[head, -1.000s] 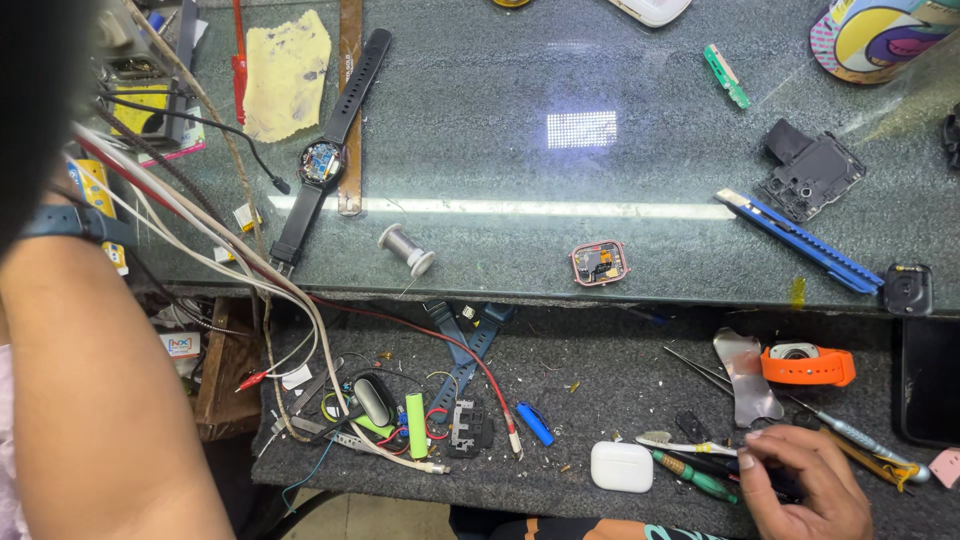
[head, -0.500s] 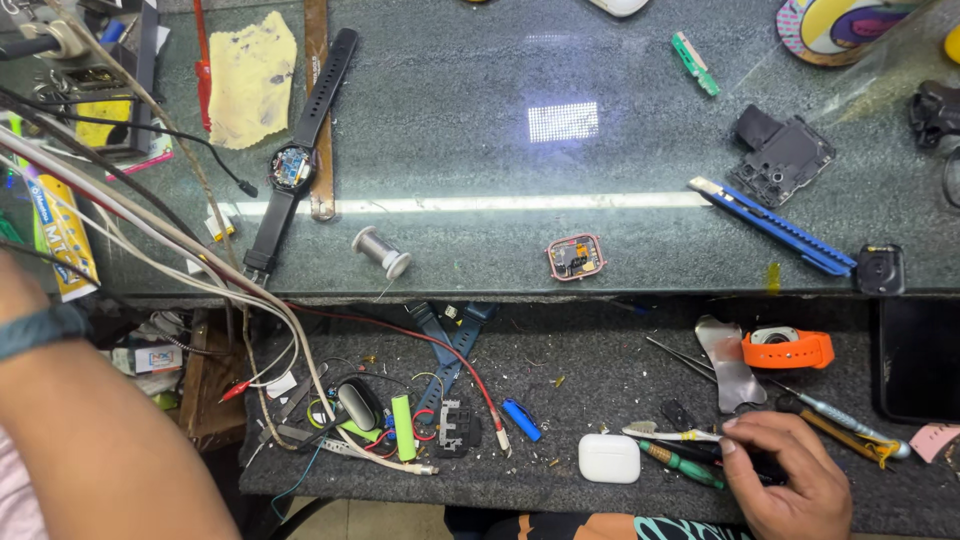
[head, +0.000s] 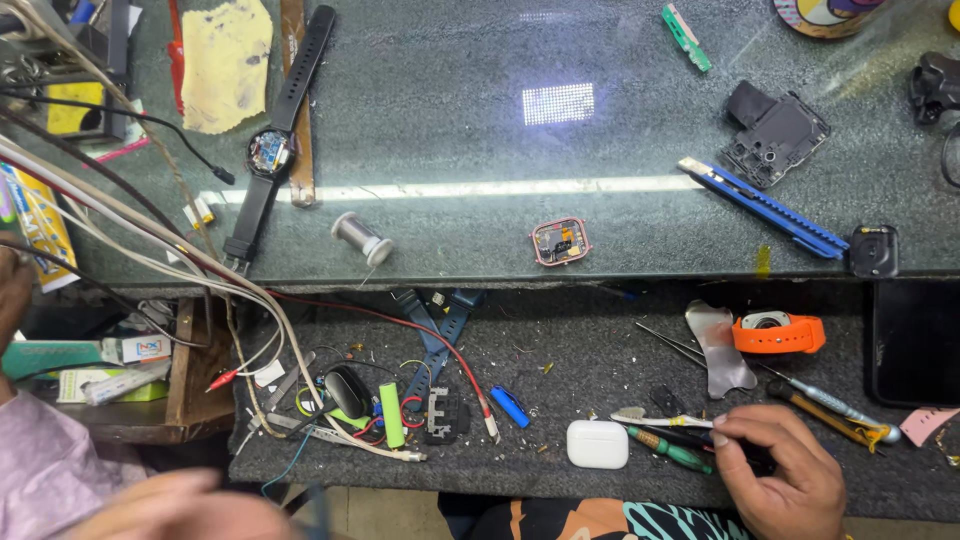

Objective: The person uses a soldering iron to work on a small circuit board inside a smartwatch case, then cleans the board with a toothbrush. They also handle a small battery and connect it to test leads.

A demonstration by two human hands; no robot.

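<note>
1. The right hand (head: 785,480) rests at the near edge of the dark mat (head: 600,350), fingers curled and pinching a thin dark tool (head: 700,437) among a cluster of small tools.
2. Just left of its fingertips lie a green-handled screwdriver (head: 668,450) and a toothbrush (head: 660,419); further left sits a white earbud case (head: 597,444).
3. Just above the hand lie a metal pry tool (head: 722,347) and an orange watch (head: 778,332).
4. The left hand (head: 190,508) is a blur at the bottom left corner; I cannot tell whether it is open or closed.
5. Near it lie a green battery (head: 391,414) and tangled wires (head: 250,300).
6. Well above, on the glass counter (head: 480,130), lies an opened pink watch case (head: 560,241).
</note>
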